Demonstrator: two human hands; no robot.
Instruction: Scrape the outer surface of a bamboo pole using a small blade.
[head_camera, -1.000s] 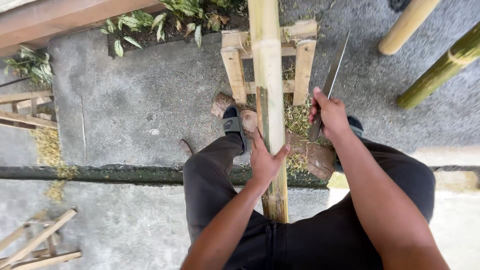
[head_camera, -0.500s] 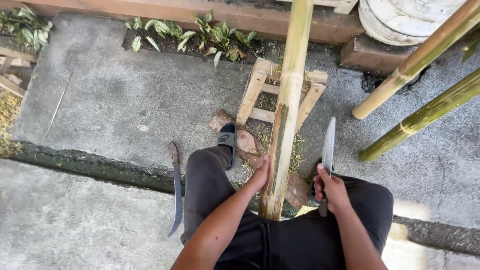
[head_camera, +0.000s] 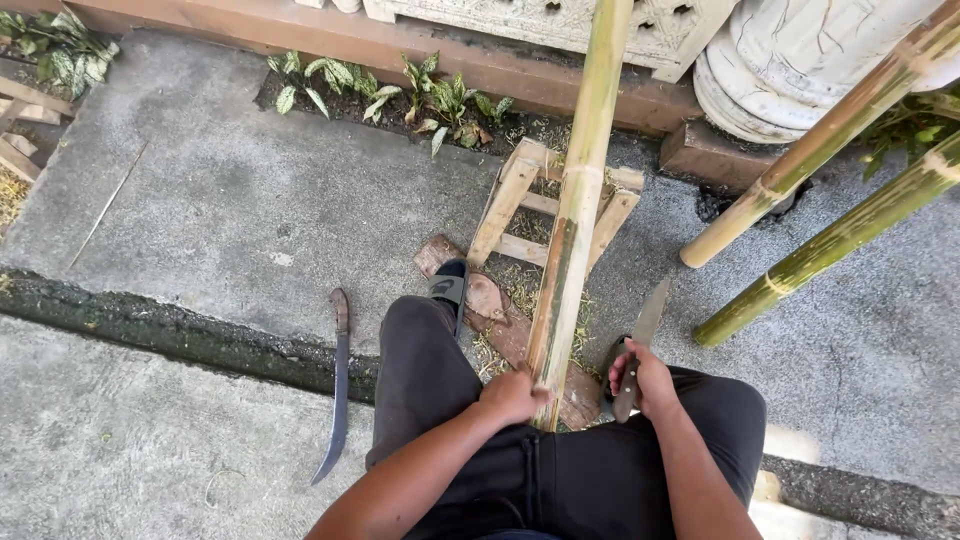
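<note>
Over at 9 o'clock there's a curved machete (head_camera: 338, 385) lying flat on the concrete, blade pointing back toward the person, well apart from both hands. It sits just past the dark mossy seam (head_camera: 150, 325) that runs across the slab, so that's a trip edge to mind when shifting feet.

Moving right, the left hand (head_camera: 512, 395) is wrapped shut around the low end of the bamboo pole (head_camera: 572, 230), which runs from the lap up to 12 o'clock, leaning across a small wooden rack (head_camera: 520, 205). A sandalled foot (head_camera: 452, 290) is planted beside the pole on a chunk of wood (head_camera: 480, 295).

Right hand (head_camera: 645, 380) is closed on the handle of a knife (head_camera: 640, 335), blade tipped up toward 1 o'clock, just beside the pole but not touching it.

My take: for clean shaving, keep that left grip low and behind the blade's path, pin the pole firm against the rack, and stroke away from the body and the foot.

At 2 to 3 o'clock two more bamboo poles (head_camera: 820, 150) lean in, so elbow room on the right looks tight; the left side is far more open.
</note>
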